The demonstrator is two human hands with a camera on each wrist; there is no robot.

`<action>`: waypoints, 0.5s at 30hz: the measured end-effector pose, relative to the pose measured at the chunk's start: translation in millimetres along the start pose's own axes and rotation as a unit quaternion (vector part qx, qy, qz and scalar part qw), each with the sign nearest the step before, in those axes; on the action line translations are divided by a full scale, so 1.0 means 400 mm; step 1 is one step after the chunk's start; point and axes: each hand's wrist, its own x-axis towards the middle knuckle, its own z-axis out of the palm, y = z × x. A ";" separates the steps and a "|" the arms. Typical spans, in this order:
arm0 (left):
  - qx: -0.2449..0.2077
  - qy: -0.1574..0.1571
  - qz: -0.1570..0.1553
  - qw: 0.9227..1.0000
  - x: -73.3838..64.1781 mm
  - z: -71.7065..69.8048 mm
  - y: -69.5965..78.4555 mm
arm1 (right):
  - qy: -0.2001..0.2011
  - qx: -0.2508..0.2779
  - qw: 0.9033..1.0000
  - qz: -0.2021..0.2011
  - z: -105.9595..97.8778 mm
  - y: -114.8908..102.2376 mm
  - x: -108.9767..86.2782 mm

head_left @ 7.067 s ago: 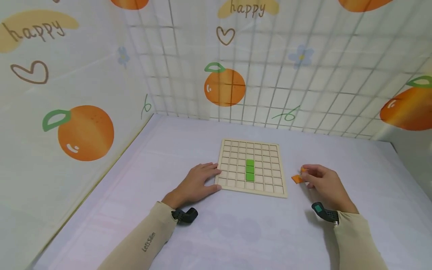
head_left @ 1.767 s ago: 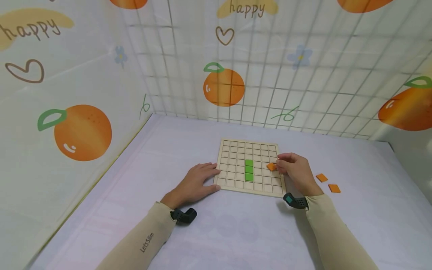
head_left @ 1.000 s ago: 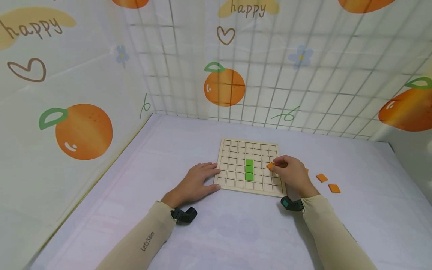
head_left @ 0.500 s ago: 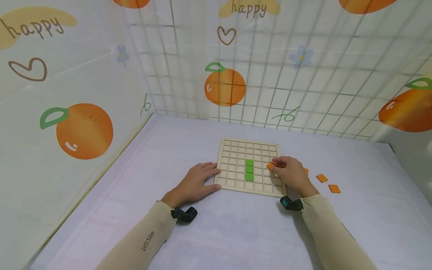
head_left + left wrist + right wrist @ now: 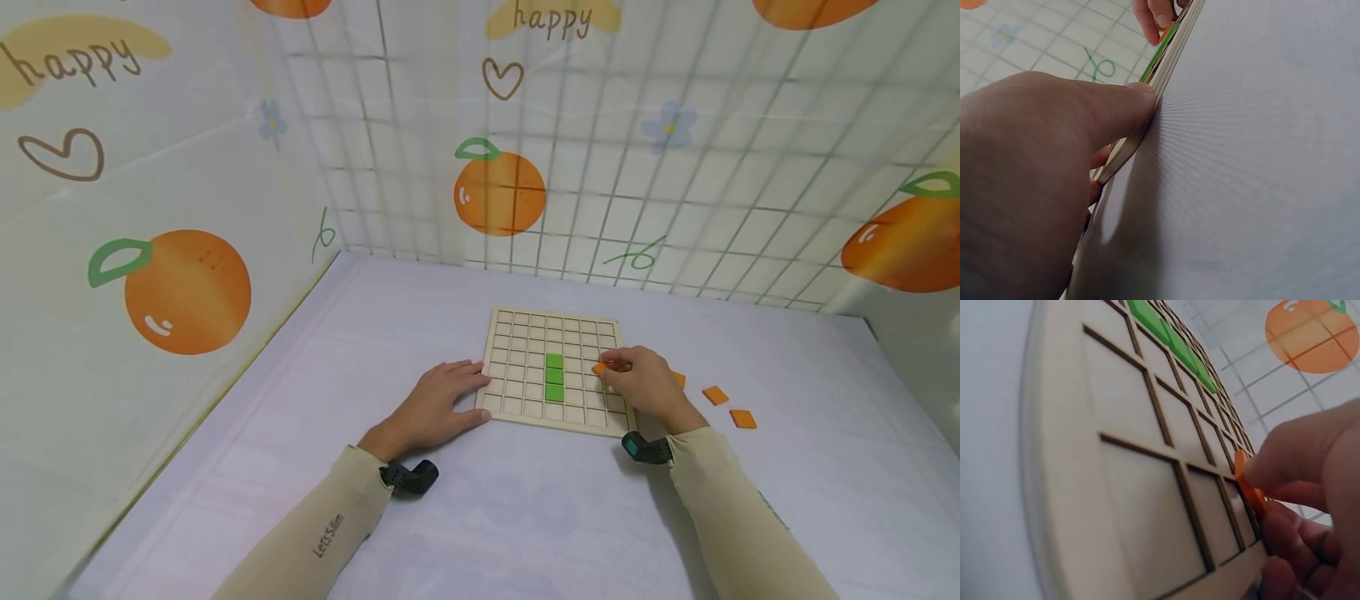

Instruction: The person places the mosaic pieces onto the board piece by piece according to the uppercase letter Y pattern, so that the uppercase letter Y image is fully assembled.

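Note:
In the head view, a square wooden grid board (image 5: 516, 373) lies on the table, three green tiles (image 5: 554, 377) in a line in one of its columns. My right hand (image 5: 649, 387) is over the board's right side and pinches an orange tile (image 5: 597, 368) between thumb and fingers. Seen from the right wrist, that orange tile (image 5: 1249, 487) is tilted on edge, close over the cells near the rim. My left hand (image 5: 432, 407) rests at the board's near left corner, fingertips on the left rim and thumb (image 5: 1132, 106) against the near edge.
Right of the board lie two orange tiles, the farther tile (image 5: 716, 395) and the nearer tile (image 5: 743, 419). Another orange tile (image 5: 679, 380) shows partly behind my right hand. A printed curtain (image 5: 420, 125) over a wire grid (image 5: 720, 225) stands behind the table.
From the tiles right of the board, my right hand has moved left over the board with an orange tile. The orange tiles there now lie apart. My left hand stays put.

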 end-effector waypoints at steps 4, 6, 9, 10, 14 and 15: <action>-0.002 -0.001 0.000 1.000 0.000 0.000 0.000 | -0.007 -0.003 1.000 -0.006 -0.002 0.001 0.002; -0.003 0.000 0.002 1.000 0.000 0.000 0.001 | -0.010 -0.001 1.000 -0.009 -0.004 0.001 0.002; -0.002 -0.001 0.003 1.000 0.000 -0.001 0.001 | -0.011 0.003 1.000 -0.008 -0.005 0.002 0.002; -0.003 -0.001 0.003 1.000 0.000 -0.001 0.002 | -0.011 0.004 1.000 -0.008 -0.005 0.002 0.003; -0.004 -0.002 0.002 1.000 0.000 -0.003 0.003 | -0.007 0.009 1.000 -0.006 -0.004 0.004 0.004; -0.005 -0.001 0.002 1.000 0.000 -0.003 0.003 | -0.006 0.011 1.000 -0.005 -0.003 0.005 0.004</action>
